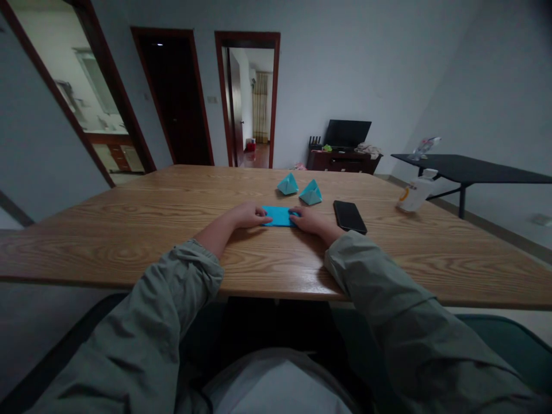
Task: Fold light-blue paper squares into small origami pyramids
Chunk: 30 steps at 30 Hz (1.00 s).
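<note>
A bright blue piece of folded paper (279, 217), a flat rectangle, lies on the wooden table (150, 241) in front of me. My left hand (249, 215) grips its left end, thumb on top. At the right end, my right hand (309, 219) is closed on the paper, fingertips bent over it. Just beyond my hands stand two light blue folded paper shapes (288, 184), pointed at the top; the nearer paper shape (311, 193) sits a little to the right. The undersides of both hands are hidden.
A black phone (349, 217) lies right of my right hand. Farther right stands a white pouch with a cap (414, 192). Beyond the table are a black folding table (470, 167) and a TV (347, 134) on a dark cabinet. The table's front edge (276, 295) runs below my forearms.
</note>
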Each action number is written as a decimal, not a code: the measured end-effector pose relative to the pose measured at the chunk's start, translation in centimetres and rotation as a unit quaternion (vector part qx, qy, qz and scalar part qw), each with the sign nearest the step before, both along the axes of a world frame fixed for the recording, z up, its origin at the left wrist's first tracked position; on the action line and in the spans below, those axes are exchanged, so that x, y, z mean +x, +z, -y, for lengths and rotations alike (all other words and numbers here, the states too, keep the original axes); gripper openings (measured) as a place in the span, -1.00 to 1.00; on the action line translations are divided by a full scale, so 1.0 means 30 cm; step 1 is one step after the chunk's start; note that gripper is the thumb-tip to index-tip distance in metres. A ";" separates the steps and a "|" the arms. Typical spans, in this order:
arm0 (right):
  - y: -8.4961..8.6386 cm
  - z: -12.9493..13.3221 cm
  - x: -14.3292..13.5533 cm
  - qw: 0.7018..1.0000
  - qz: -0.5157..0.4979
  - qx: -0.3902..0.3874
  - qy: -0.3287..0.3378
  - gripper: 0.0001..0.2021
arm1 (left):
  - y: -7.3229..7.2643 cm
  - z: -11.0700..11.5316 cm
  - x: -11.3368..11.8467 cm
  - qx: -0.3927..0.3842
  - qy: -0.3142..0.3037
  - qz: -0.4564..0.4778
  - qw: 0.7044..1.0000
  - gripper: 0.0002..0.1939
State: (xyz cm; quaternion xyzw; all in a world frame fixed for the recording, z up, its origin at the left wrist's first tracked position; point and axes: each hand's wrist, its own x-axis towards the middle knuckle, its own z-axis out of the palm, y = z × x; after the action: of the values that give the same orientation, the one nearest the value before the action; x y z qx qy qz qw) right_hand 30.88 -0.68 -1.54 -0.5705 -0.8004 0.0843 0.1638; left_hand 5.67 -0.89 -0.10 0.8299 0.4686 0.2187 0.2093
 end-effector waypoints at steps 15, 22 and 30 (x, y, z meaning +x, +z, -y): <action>-0.043 0.011 -0.084 0.992 0.115 -0.026 0.048 -0.47 | -0.055 0.036 0.202 0.152 -0.064 -0.250 0.954 -0.52; -0.033 0.003 -0.068 0.992 0.120 -0.042 0.021 -0.45 | -0.063 -0.003 0.165 0.030 -0.003 -0.223 0.974 -0.27; -0.023 0.010 -0.047 0.988 0.144 -0.042 0.028 -0.50 | -0.038 -0.064 0.078 -0.006 0.007 -0.204 0.979 -0.35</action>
State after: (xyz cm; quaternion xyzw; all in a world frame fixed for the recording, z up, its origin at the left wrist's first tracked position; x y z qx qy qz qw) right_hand 29.46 -0.98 -2.23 -0.5602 -0.8271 0.0396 0.0205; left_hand 8.00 1.04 -1.24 0.8526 0.5084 0.0439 0.1126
